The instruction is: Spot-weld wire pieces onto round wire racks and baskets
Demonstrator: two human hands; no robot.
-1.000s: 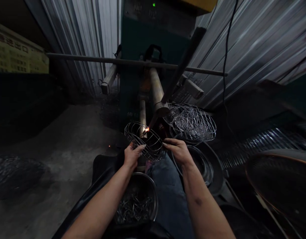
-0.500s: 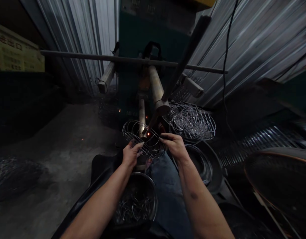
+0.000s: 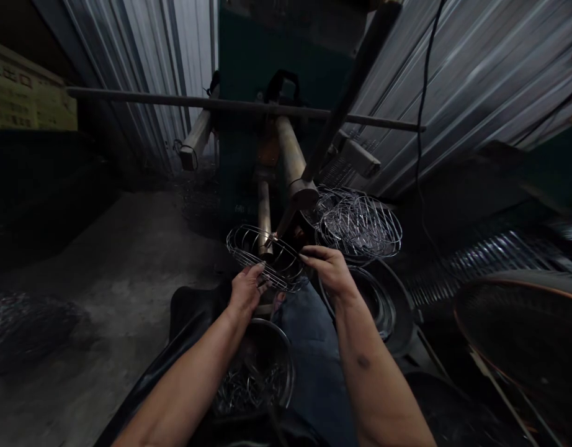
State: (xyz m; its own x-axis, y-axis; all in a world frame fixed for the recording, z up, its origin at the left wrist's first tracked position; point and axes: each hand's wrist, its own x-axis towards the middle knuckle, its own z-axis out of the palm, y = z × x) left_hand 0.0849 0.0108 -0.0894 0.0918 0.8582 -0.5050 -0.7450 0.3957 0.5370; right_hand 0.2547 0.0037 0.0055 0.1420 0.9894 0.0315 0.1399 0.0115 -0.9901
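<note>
Head view: both hands gripped the wire basket frame [image 3: 265,257] under the welder's electrode tip [image 3: 277,234]. The left hand [image 3: 245,292] pinched its near rim; the right hand [image 3: 329,271] clasped the right edge. Finished wire frames [image 3: 358,225] sat stacked just right.

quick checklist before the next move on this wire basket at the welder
1. Left hand on the wire basket near rim: ok.
2. Right hand gripping the basket's right rim: ok.
3. Basket wire seated under the electrode tip: cannot tell, too dark.
4. Fingers away from the tip: ok, both hands sit at the near rim.
5. Bowl of wire pieces within reach on the lap: ok.
6. Stack of welded baskets apart from the held one: ok.
</note>
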